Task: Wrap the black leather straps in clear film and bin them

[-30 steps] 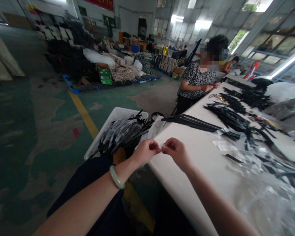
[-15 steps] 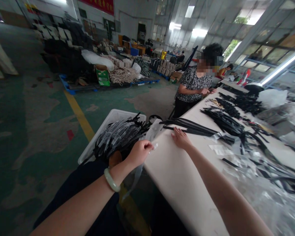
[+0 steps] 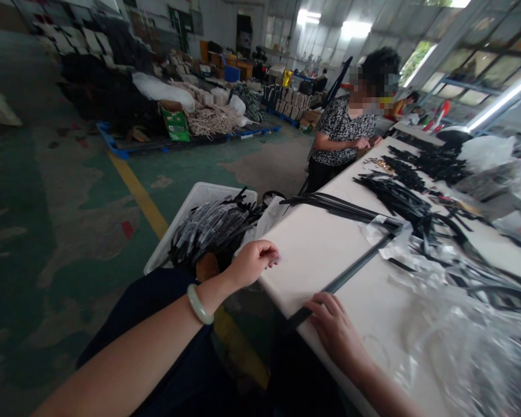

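My right hand (image 3: 335, 325) grips a flat black strap (image 3: 358, 266) near its lower end. The strap slants across the pale table (image 3: 325, 243), its near end jutting past the front edge. Its far end lies by clear plastic wrap (image 3: 402, 237). My left hand (image 3: 257, 262), with a pale bangle on the wrist, hovers by the table's left corner. Its fingers are curled into a pinch, and what they hold, if anything, is too small to make out. Beyond both hands, a bundle of black straps (image 3: 338, 205) lies along the table.
A white bin (image 3: 156, 246) full of wrapped black strips stands left of the table. Crumpled clear plastic (image 3: 473, 341) covers the right side. More black straps (image 3: 395, 200) lie farther back. A person (image 3: 345, 130) works at the far left edge. Loaded pallets (image 3: 125, 153) sit on the floor behind.
My right hand has left the strap bundle and come nearer, drawing one black strap toward the front edge. The plastic strip that hung at my left hand no longer shows there.
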Tool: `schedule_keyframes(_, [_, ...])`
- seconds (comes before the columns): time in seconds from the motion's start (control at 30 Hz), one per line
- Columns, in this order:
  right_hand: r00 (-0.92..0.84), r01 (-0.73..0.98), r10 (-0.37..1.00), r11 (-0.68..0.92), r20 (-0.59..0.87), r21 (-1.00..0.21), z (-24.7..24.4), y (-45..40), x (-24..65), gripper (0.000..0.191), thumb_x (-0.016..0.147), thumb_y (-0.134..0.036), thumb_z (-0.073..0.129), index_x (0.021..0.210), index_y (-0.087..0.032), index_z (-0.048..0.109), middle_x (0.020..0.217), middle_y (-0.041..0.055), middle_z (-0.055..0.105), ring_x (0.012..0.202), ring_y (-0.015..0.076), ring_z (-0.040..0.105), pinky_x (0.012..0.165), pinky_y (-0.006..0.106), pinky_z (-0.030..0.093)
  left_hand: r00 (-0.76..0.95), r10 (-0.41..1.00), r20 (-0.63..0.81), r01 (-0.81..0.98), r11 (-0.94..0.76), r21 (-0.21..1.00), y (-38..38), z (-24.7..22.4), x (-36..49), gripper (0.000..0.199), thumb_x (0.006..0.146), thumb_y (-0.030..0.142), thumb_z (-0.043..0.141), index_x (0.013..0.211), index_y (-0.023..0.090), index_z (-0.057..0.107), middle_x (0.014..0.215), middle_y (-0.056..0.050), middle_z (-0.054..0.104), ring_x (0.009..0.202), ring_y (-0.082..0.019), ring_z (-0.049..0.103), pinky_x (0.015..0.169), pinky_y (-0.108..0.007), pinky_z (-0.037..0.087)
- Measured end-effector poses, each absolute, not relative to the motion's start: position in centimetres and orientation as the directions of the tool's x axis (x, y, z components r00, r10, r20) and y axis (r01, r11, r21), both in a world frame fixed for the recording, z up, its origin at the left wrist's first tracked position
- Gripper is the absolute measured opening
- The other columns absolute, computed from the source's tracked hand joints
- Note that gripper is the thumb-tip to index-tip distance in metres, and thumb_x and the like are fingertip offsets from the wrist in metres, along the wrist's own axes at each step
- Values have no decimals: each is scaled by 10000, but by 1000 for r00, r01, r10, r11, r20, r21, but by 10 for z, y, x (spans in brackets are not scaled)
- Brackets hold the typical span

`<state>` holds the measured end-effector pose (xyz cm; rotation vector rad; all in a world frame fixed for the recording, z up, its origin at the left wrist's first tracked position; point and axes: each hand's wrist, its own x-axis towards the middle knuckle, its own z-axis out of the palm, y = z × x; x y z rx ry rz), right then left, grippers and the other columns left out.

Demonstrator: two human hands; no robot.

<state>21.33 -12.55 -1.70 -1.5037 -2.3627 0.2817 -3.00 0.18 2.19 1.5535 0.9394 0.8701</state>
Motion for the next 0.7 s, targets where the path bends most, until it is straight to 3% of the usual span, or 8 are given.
schedule_keyframes(0.13, [-422,805,896,442,141,-395,4,-104,217,67,847,-136,484,863,-188,524,1023,73,571,1003,214,521,910,387,413,447,891,79,120,-147,982,-1,21,-26,125,813,191,537,777,100,615,695,-22,598,617,-80,496,601,-186,400])
schedule_keyframes(0.3, [-151,786,970,235,190,-572,41,-89,228,53,908,-249,443,933,-203,450,721,-21,560,607,115,509,608,245,396,461,881,104,135,-186,973,-2,19,-25,125,813,203,551,779,103,618,678,-14,573,609,-77,485,604,-184,396])
schedule_keyframes(0.5, [-243,786,964,260,106,-562,59,-83,220,137,915,-319,424,865,-208,486,635,-34,513,570,105,474,554,232,324,472,875,105,175,-210,962,-4,20,-23,131,811,217,554,812,107,624,684,-10,554,621,-83,476,604,-186,386])
schedule_keyframes(0.7, [-275,791,958,271,77,-549,54,-85,218,152,918,-326,409,879,-204,492,651,-28,518,577,107,480,573,234,327,477,870,120,242,-262,934,-4,23,-23,118,817,191,544,802,114,632,681,-4,552,633,-85,487,612,-185,372])
